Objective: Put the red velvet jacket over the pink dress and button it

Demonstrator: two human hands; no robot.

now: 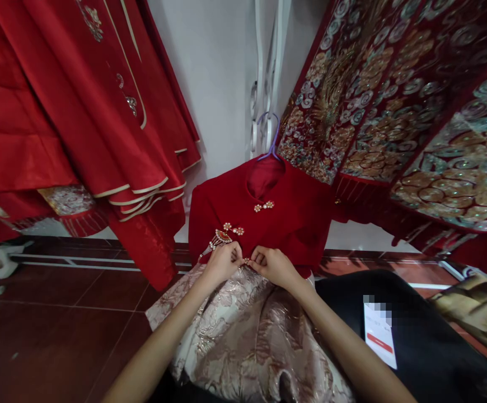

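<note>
Your left hand (225, 262) and right hand (276, 267) curl inward, fingertips pinching a small beaded clasp (247, 261) between them, low on the front of the red top (298, 224). That matte, round-necked top hangs from a thin purple hanger (272, 150), with flower-shaped clasps (264, 206) and a fan-shaped pendant (221, 237) above your hands. Glossy, crinkled brocade (260, 330) spreads below; a densely sequined garment (365, 95) hangs rightward.

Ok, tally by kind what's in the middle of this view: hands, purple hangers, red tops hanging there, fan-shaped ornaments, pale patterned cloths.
Hands: 2 (left hand, right hand)
Purple hanger: 1
Red top: 1
Fan-shaped ornament: 1
Pale patterned cloth: 1
Total: 6
</note>
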